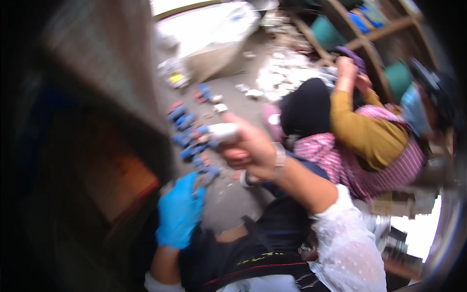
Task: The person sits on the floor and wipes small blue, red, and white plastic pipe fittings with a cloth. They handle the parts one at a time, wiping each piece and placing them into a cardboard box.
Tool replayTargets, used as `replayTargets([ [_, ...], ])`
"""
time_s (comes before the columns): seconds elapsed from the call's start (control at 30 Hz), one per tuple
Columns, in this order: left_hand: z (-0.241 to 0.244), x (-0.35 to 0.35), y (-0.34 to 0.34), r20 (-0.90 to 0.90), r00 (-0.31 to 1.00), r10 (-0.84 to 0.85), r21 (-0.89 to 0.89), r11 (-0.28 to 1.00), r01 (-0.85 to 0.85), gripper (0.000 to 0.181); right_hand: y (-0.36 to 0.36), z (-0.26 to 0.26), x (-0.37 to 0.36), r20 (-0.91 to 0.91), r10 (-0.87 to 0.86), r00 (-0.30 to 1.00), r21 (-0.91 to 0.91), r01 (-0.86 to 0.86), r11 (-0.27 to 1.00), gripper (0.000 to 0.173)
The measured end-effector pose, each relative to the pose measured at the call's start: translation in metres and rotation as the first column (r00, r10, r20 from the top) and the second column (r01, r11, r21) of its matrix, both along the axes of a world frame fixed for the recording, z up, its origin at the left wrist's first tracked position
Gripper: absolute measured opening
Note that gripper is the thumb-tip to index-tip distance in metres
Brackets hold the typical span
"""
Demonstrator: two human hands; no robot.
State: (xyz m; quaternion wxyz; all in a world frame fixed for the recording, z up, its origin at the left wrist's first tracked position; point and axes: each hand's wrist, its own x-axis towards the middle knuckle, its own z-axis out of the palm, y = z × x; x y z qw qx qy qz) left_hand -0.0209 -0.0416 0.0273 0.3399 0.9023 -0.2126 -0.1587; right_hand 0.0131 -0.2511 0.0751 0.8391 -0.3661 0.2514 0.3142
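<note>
My left hand (178,210), in a blue glove, is low at centre-left, with its fingertips against a small greyish piece (204,179); blur hides whether it grips this. My right hand (246,146) is bare-skinned, with a band at the wrist, and reaches left over the floor. At its fingers is a white cylindrical thing (223,132), either a finger covering or a held object; I cannot tell which. Several small blue-and-reddish pieces (188,124) lie in a loose heap beyond my left hand and beside my right fingers. Small whitish pieces (220,107) lie just above.
A co-worker (368,142) in mustard sleeves and a pink patterned apron sits close at right, hands on a purple item (352,56). Beyond are a white pile (286,73), a large whitish sack (215,40) and wooden shelving (390,29). A blurred greyish-brown surface (109,62) rises at left.
</note>
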Motion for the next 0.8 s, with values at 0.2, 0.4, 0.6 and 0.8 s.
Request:
replayTargets([
  [0.2,-0.017,-0.001,0.017,0.098,0.995,-0.006,-0.078,0.997,0.013,0.025,0.024,0.013,-0.004,0.064,-0.087,0.994,0.004,0.087,0.996,0.047],
  [0.4,-0.009,0.005,0.022,0.182,0.982,0.06,-0.076,0.996,-0.046,0.022,0.031,-0.001,-0.001,0.036,-0.05,0.998,-0.002,0.05,0.999,0.046],
  [0.6,-0.01,0.011,0.023,0.091,0.995,0.044,-0.081,0.996,-0.037,0.024,0.036,-0.007,0.01,0.029,0.016,0.999,0.056,-0.017,0.998,0.049],
  [0.8,0.003,0.015,0.03,0.069,0.997,-0.032,0.087,0.996,0.025,0.027,0.011,0.006,0.026,0.253,-0.138,0.957,0.101,0.116,0.988,0.041],
])
